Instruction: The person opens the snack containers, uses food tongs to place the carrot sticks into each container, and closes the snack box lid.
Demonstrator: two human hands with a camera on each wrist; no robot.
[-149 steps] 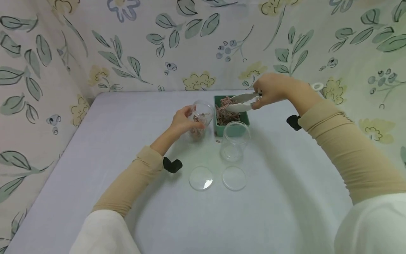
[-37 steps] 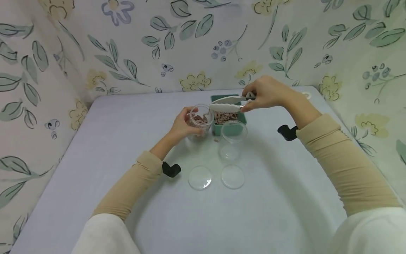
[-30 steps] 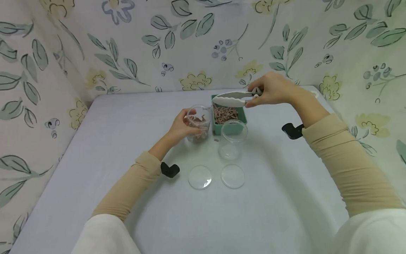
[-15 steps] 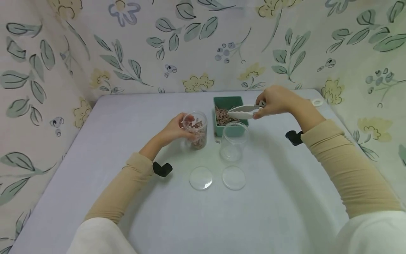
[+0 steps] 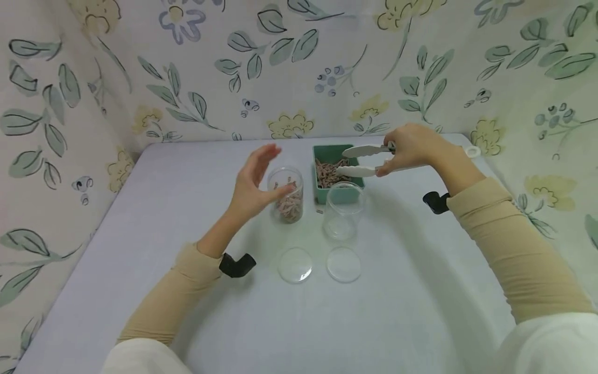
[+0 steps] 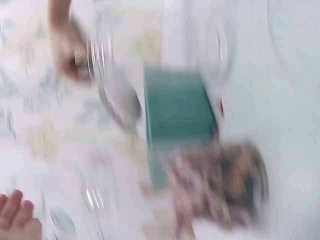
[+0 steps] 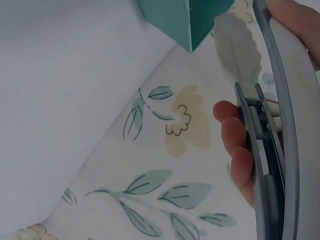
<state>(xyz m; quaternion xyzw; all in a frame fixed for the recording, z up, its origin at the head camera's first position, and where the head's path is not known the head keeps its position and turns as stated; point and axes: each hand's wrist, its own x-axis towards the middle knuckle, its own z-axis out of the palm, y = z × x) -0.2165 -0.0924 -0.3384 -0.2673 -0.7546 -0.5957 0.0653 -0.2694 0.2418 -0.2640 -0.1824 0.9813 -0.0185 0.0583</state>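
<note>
My left hand [image 5: 254, 184] is off the jar, fingers spread and thumb out, just left of it. The clear plastic jar [image 5: 290, 208] stands upright without a lid, partly filled with pinkish-brown strips. My right hand [image 5: 411, 148] grips white-tipped tongs [image 7: 272, 150], whose two tips are spread over the green box [image 5: 338, 196]. More brownish strips [image 5: 329, 174] lie inside that box. In the left wrist view, which is blurred, the strips in the jar [image 6: 220, 185] appear close up beside the box.
A second clear jar [image 5: 343, 221], with nothing inside, stands in front of the green box. Two round clear lids [image 5: 295, 265] lie side by side nearer the body. A small loose strip [image 5: 320, 211] is on the table between the jars. Floral cloth [image 5: 289, 78] hangs behind.
Strips were dropped from the tongs into the jar. The left hand then set the jar down to the left and let go. The tongs moved back over the box and spread.
</note>
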